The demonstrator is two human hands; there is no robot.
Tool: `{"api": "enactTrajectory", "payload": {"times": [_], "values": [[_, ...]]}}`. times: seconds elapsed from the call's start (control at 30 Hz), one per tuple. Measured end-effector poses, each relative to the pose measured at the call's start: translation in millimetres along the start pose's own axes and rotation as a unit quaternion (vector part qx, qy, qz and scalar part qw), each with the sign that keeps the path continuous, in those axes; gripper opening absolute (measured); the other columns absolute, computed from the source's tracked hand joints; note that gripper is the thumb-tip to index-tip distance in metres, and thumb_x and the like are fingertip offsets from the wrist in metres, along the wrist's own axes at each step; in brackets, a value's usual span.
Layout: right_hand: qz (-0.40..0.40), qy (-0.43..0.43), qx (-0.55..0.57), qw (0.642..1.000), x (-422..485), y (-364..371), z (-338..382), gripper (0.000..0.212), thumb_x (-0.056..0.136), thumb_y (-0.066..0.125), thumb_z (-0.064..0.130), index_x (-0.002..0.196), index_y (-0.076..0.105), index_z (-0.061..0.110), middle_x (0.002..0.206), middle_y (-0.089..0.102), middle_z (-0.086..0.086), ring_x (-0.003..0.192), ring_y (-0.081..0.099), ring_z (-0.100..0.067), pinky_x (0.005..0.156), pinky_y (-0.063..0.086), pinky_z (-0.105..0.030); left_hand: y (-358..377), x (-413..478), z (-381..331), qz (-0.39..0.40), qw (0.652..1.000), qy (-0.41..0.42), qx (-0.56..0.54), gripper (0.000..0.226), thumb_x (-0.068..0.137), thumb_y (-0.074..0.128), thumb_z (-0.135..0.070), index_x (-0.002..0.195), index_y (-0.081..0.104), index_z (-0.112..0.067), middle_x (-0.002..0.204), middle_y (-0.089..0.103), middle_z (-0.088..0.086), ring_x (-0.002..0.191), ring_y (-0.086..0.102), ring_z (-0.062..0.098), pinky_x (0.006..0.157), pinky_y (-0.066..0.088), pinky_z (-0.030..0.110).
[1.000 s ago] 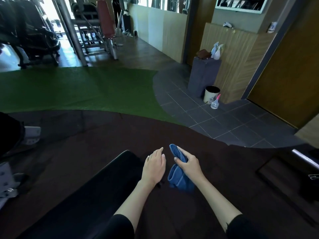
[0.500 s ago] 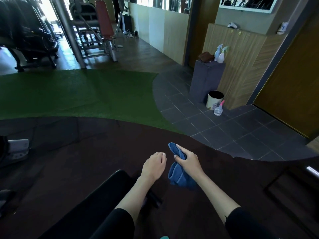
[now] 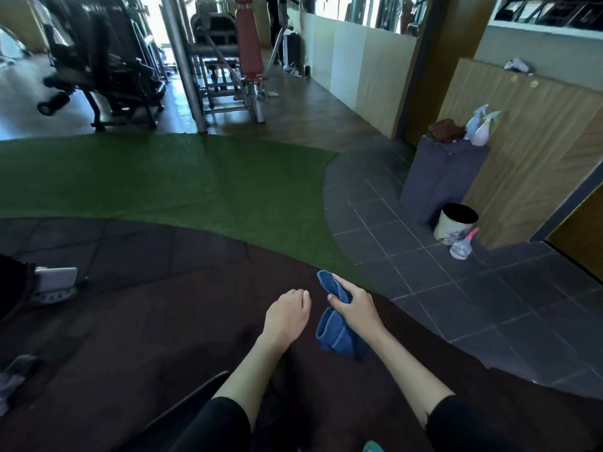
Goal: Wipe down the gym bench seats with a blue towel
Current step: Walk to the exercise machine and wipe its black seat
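Observation:
My right hand point(image 3: 357, 306) grips a folded blue towel point(image 3: 336, 334) that hangs down from its fingers, above the dark rubber floor. My left hand point(image 3: 287, 313) floats just left of it with its fingers curled loosely and nothing in them. Only a corner of the black bench seat point(image 3: 192, 406) shows at the bottom, under my left forearm. A red padded bench point(image 3: 249, 40) stands upright on a metal frame far ahead.
Green turf point(image 3: 163, 181) lies ahead, grey tiles to the right. A white bin point(image 3: 455, 223) and a spray bottle point(image 3: 463, 244) sit by a dark pedestal point(image 3: 440, 177) holding two spray bottles point(image 3: 481, 125). Black gym machines point(image 3: 98, 66) stand at the far left.
The view has lifted and moved forward, so the black bench has slid almost out of the bottom. Both hands stay close together, the towel still in my right hand.

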State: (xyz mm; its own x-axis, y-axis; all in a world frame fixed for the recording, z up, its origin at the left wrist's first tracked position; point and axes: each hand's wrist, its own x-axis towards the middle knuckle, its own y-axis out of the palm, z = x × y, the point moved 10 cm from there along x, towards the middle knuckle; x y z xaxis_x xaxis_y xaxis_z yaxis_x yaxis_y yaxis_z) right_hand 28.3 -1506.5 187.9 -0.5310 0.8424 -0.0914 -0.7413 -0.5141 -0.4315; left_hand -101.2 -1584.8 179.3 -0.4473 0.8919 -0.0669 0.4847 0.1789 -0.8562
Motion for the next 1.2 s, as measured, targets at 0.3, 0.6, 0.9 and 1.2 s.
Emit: {"api": "enactTrajectory", "payload": {"times": [0.3,0.6,0.9,1.2], "values": [[0.108,-0.06,-0.031,0.992,138,-6,13,0.05,0.086,0.065,0.017,0.134,0.052,0.019,0.127,0.059,0.007,0.112,0.055,-0.005,0.089,0.041,-0.015,-11,103,5,-0.064,0.991,-0.121,-0.005,0.034,0.101,0.03,-0.029,0.084,0.053,-0.01,0.093,0.06,0.008,0.09,0.057,0.028,0.077,0.045,0.04],[0.172,-0.119,-0.067,0.976,241,15,35,0.05,0.084,0.065,0.015,0.133,0.053,0.016,0.128,0.06,0.002,0.108,0.055,-0.006,0.086,0.039,-0.014,-24,176,23,-0.104,0.977,-0.185,-0.009,0.037,0.101,0.029,-0.032,0.087,0.055,-0.011,0.095,0.06,0.007,0.094,0.058,0.026,0.081,0.045,0.039],[0.216,-0.18,-0.094,0.955,344,77,70,0.052,0.085,0.066,0.015,0.134,0.051,0.011,0.128,0.06,-0.002,0.116,0.056,-0.013,0.097,0.043,-0.021,-59,260,88,-0.139,0.961,-0.235,-0.042,0.035,0.102,0.029,-0.031,0.09,0.055,-0.011,0.096,0.059,0.008,0.095,0.057,0.026,0.079,0.045,0.039],[0.26,-0.187,-0.08,0.944,465,169,130,0.051,0.085,0.066,0.015,0.134,0.052,0.014,0.127,0.061,-0.001,0.114,0.057,-0.011,0.091,0.04,-0.013,-121,361,180,-0.149,0.946,-0.284,-0.049,0.036,0.101,0.028,-0.03,0.096,0.057,-0.01,0.101,0.059,0.008,0.1,0.056,0.027,0.082,0.044,0.039]]}}
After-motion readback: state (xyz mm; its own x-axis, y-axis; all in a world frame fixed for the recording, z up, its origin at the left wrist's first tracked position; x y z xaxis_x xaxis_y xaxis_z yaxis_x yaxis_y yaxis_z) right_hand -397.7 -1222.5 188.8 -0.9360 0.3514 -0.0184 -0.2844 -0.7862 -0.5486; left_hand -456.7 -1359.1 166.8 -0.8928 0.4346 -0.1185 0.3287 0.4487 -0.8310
